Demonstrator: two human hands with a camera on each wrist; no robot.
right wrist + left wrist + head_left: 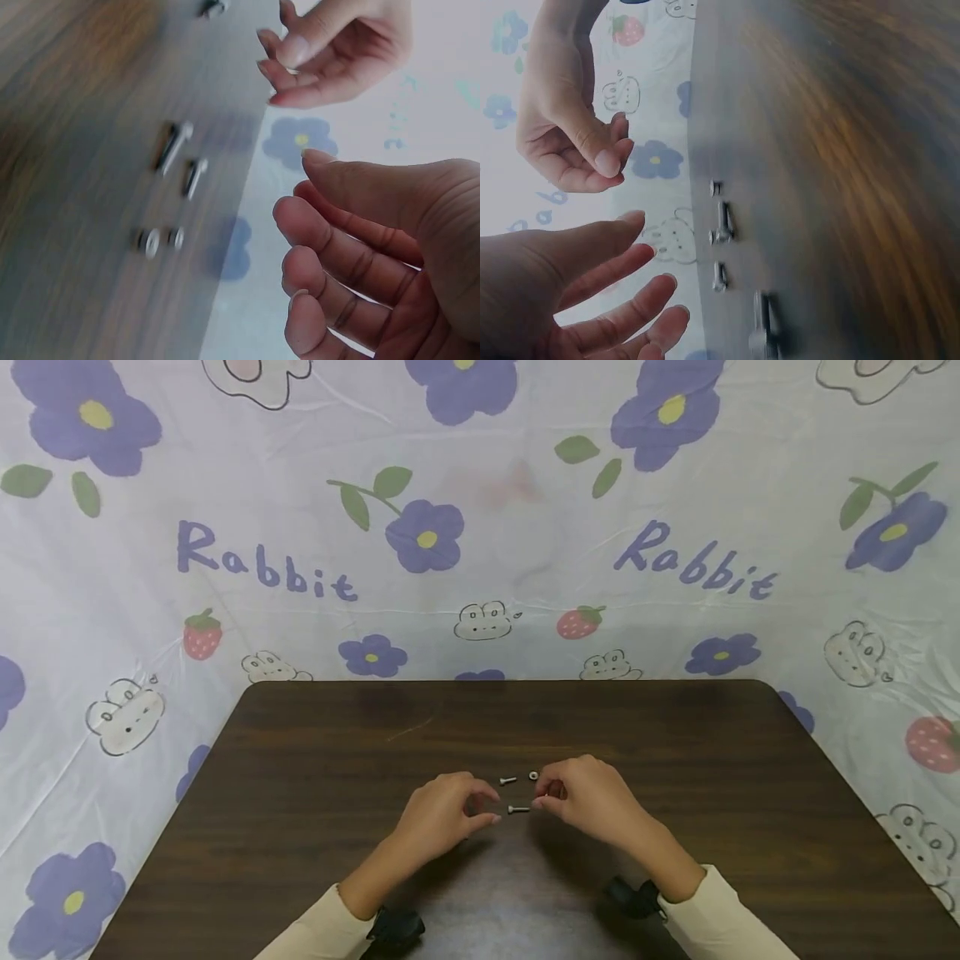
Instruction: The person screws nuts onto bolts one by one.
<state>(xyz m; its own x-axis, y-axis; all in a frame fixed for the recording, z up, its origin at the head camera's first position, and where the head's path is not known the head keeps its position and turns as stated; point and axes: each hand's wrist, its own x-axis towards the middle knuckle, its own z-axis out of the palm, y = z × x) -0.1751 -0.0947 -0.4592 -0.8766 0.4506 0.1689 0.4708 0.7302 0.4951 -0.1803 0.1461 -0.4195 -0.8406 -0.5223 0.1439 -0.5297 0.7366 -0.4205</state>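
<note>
My left hand point(442, 814) hovers over the table with thumb and fingers spread, holding nothing. Facing it, my right hand point(592, 797) is also raised, its fingers loosely bent. In the right wrist view a gap shows between the right thumb point(360, 184) and fingers, with nothing held there. Between the hands lie two silver bolts, a nearer bolt point(518, 810) and a farther bolt point(507, 781). A small nut point(533, 775) sits by the right fingertips. The right wrist view shows a larger nut point(148, 243) beside a smaller nut point(175, 238).
Another bolt point(761, 326) lies at the bottom of the left wrist view. The dark wooden table point(315, 743) ends at a patterned cloth point(525, 552) with flowers and rabbits. Dark wrist devices sit below both cuffs, the left device point(397, 928) low in the head view.
</note>
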